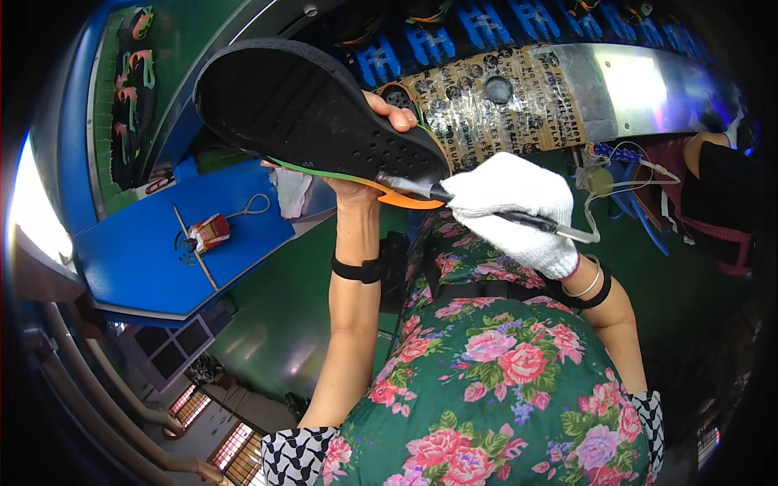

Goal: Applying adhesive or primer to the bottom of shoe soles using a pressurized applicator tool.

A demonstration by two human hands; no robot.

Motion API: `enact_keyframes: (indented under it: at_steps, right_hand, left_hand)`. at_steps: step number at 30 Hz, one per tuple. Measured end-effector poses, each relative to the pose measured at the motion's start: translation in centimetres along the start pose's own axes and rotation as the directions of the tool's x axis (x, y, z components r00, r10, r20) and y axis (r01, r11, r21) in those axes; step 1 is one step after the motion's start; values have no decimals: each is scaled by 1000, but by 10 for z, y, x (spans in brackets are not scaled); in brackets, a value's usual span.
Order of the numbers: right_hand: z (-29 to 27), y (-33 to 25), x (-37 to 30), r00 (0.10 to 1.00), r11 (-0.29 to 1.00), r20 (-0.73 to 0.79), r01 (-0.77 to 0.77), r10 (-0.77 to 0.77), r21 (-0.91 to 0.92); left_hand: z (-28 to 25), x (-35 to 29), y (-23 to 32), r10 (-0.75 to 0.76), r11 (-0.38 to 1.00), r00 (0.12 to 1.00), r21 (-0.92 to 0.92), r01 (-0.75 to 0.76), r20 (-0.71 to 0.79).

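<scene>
A large black shoe sole with a raised rim and small round holes is held up in front of me, its edge trimmed in green and orange. My left hand is closed around the sole, fingers curling over its far edge. In a white knitted glove, my right hand grips a dark-handled brush with a pale tube running from its rear end. Its light bristles touch the sole near the holed, orange-edged end. The glove hides part of the handle.
A blue table at left bears a small red-and-white container and a thin stick. Shoe parts lie on a green belt beyond. Ahead is a metal ledge partly covered in taped cardboard, with blue racks behind. Another person sits at right.
</scene>
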State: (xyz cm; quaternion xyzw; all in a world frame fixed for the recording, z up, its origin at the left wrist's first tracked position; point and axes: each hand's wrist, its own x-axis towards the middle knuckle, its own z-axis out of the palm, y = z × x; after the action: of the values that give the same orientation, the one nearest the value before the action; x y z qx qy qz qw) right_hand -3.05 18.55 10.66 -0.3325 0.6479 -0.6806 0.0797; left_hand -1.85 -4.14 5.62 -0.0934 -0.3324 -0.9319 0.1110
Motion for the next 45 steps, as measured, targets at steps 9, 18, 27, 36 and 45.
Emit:
enact_keyframes:
  at_steps: [9, 18, 27, 36, 45]
  right_hand:
    - [-1, -4, -1, 999, 998, 44, 19, -16, -66]
    - [-5, -8, -1, 996, 993, 92, 14, -3, -119]
    - [-5, -1, -8, 956, 948, 189, 259, -224, -185]
    - [0, -15, -5, 965, 954, 188, 222, -184, -204]
    - [3, -18, 1, 994, 993, 28, 109, -107, -46]
  left_hand:
    - [-7, 2, 4, -34, 998, 999, -51, 35, 20]
    - [-8, 7, 7, -29, 999, 996, 41, 26, 85]
    - [-18, 8, 6, -70, 988, 989, 149, 50, 134]
    - [-24, 5, -3, -65, 998, 995, 12, 64, 70]
    - [-16, 7, -7, -90, 985, 993, -140, 101, 80]
